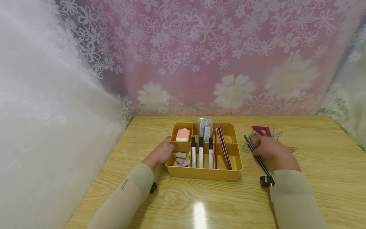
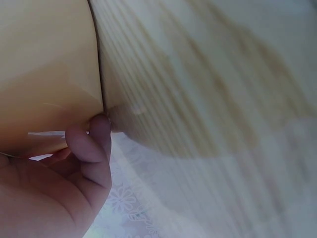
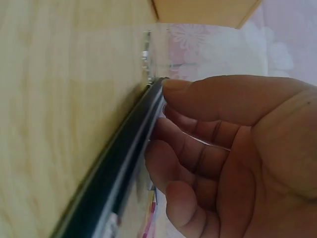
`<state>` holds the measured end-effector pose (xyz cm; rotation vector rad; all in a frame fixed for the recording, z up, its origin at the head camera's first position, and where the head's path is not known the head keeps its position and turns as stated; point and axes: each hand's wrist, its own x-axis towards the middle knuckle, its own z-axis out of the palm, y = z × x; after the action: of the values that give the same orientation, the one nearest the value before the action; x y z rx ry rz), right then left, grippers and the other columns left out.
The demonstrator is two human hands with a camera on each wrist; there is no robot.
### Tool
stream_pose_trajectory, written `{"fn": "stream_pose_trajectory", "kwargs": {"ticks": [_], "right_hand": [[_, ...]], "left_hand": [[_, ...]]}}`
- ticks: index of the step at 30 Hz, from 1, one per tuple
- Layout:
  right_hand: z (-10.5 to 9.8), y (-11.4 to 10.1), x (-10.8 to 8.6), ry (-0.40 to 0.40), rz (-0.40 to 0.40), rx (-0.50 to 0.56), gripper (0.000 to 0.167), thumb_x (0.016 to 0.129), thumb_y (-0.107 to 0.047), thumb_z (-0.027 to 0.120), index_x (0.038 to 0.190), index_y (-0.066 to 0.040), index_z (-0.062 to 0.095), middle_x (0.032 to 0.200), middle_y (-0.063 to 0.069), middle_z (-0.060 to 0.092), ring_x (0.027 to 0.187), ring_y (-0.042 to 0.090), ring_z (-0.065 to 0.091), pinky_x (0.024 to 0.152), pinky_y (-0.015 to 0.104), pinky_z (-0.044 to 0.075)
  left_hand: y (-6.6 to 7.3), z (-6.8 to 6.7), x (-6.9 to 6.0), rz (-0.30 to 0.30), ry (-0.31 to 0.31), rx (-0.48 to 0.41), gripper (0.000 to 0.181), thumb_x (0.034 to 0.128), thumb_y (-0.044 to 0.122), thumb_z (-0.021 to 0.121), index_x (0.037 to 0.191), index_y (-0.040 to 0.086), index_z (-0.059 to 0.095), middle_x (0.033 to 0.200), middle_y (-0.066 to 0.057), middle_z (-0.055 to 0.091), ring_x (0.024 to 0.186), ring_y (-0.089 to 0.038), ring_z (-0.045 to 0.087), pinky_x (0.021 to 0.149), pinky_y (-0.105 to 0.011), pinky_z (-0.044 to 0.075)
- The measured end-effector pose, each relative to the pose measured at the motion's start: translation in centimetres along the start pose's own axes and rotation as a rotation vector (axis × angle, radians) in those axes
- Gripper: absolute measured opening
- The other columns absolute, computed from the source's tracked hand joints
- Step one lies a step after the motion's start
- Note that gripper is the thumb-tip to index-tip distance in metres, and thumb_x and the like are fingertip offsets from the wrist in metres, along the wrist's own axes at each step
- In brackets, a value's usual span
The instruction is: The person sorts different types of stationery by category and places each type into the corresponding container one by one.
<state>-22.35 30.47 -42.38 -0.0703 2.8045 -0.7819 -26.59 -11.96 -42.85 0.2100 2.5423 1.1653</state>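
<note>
A yellow divided tray [image 1: 204, 174] holds several items, with my left hand [image 1: 164, 150] gripping its left wall. In the left wrist view, the curled fingers of my left hand [image 2: 64, 183] meet the edge of the tray [image 2: 44, 74]. Right of the tray, my right hand [image 1: 270, 149] pinches dark pencils [image 1: 261, 164] low over the table. Up close in the right wrist view, the thumb of my right hand [image 3: 233, 144] lies on the dark pencils [image 3: 116, 168], its fingers bent beside them.
Black-capped markers [image 1: 201, 156], red and dark pencils [image 1: 224, 149], a pink-and-cream item [image 1: 183, 135], grey erasers [image 1: 181, 155] and a clear case [image 1: 205, 125] are in the tray. Behind my right hand lie a magenta set square [image 1: 264, 129] and clear rulers. A flowered curtain [image 1: 200, 63] hangs behind the table.
</note>
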Motion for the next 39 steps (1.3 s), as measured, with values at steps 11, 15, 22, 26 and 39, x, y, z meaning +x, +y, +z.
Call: {"fn": "stream_pose_trajectory", "kwargs": {"ticks": [11, 15, 22, 26, 39], "right_hand": [[0.7, -0.2, 0.3, 0.020, 0.022, -0.044, 0.021, 0.082, -0.010, 0.070, 0.090, -0.005, 0.051, 0.080, 0.007, 0.052, 0.073, 0.024, 0.048, 0.065, 0.039, 0.041], [0.8, -0.4, 0.3, 0.015, 0.035, -0.063, 0.019, 0.082, -0.010, 0.070, 0.084, -0.007, 0.051, 0.074, 0.004, 0.050, 0.068, 0.022, 0.046, 0.061, 0.037, 0.039], [0.9, -0.7, 0.4, 0.002, 0.035, -0.072, 0.023, 0.081, -0.012, 0.072, 0.071, -0.012, 0.051, 0.066, 0.000, 0.044, 0.062, 0.019, 0.041, 0.057, 0.036, 0.037], [1.1, -0.7, 0.6, -0.010, 0.031, -0.074, 0.026, 0.080, -0.013, 0.074, 0.068, -0.012, 0.052, 0.065, 0.001, 0.045, 0.062, 0.020, 0.043, 0.059, 0.037, 0.040], [0.2, -1.3, 0.4, 0.019, -0.051, -0.029, 0.025, 0.089, -0.015, 0.068, 0.074, -0.009, 0.049, 0.065, -0.001, 0.041, 0.058, 0.016, 0.040, 0.056, 0.034, 0.037]], "left_hand": [[-0.1, 0.1, 0.2, 0.003, -0.002, -0.020, 0.056, 0.1055, 0.025, 0.029, 0.158, 0.007, 0.022, 0.160, -0.014, 0.034, 0.147, -0.031, 0.028, 0.118, -0.055, 0.021], [-0.1, 0.1, 0.2, -0.004, -0.006, -0.019, 0.055, 0.1057, 0.025, 0.029, 0.158, 0.007, 0.022, 0.160, -0.014, 0.034, 0.147, -0.031, 0.028, 0.118, -0.055, 0.022], [-0.1, 0.1, 0.2, -0.008, -0.004, -0.011, 0.056, 0.1059, 0.026, 0.029, 0.159, 0.008, 0.021, 0.160, -0.015, 0.033, 0.148, -0.031, 0.028, 0.118, -0.055, 0.021], [-0.2, 0.1, 0.2, -0.005, -0.004, -0.004, 0.057, 0.1059, 0.026, 0.029, 0.159, 0.007, 0.020, 0.160, -0.015, 0.033, 0.148, -0.032, 0.028, 0.118, -0.055, 0.022], [-0.2, 0.1, 0.2, 0.005, -0.002, -0.023, 0.057, 0.1054, 0.024, 0.029, 0.159, 0.006, 0.020, 0.160, -0.015, 0.032, 0.148, -0.031, 0.028, 0.118, -0.055, 0.021]]}}
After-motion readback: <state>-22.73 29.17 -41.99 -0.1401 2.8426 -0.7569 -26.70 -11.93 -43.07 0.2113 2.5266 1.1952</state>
